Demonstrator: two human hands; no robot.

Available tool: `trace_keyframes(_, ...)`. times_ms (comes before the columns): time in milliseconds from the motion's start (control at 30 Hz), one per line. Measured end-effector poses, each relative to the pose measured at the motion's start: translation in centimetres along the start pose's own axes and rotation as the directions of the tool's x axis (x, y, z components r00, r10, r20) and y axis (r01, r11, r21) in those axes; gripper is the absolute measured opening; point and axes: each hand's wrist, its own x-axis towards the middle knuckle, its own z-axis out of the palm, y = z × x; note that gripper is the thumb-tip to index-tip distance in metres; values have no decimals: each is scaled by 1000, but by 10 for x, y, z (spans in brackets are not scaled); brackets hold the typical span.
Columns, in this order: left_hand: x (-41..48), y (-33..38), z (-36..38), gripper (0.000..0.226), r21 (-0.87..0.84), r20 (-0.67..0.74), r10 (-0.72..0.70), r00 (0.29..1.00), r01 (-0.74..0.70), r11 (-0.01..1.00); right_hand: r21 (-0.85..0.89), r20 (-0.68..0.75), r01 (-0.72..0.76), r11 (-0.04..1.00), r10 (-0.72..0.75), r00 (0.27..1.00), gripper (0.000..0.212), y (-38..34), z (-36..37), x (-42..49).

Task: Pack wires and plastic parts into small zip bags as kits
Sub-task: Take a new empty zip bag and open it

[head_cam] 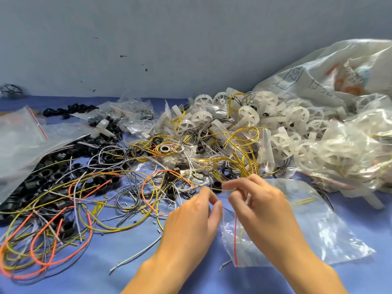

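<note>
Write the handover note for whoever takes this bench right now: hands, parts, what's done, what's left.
Left hand: seems to pinch the near lip of the small zip bag.
Right hand: seems to pinch the far lip, beside a black ring; the fingertips are blurred.
Parts: loose wires tangled with black rings on the blue cloth, left and centre. White plastic wheels are heaped on the right.
Done: filled bags holding white wheels lie far right.
Left: nothing is plainly in the held bag yet; fill and seal it, then carry on through the pile.
</note>
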Motion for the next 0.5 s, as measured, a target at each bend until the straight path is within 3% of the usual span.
trace_keyframes(100, 11, -5, -13, 14, -44, -118, -13, 993, 8, 999, -18, 82, -4, 1000, 6, 997, 22, -2, -3, 2)
trace_keyframes(267, 67, -28, -40, 19, 19, -189, -131, 973, 137, 990, 68, 15, -12, 998, 11, 1000, 25, 2, -12, 13)
trace_keyframes(500, 147, -33, -24, 55, 317, -44, -424, 905, 415, 853, 63, -25, -37, 997, 38, 999, 27, 9, -14, 29)
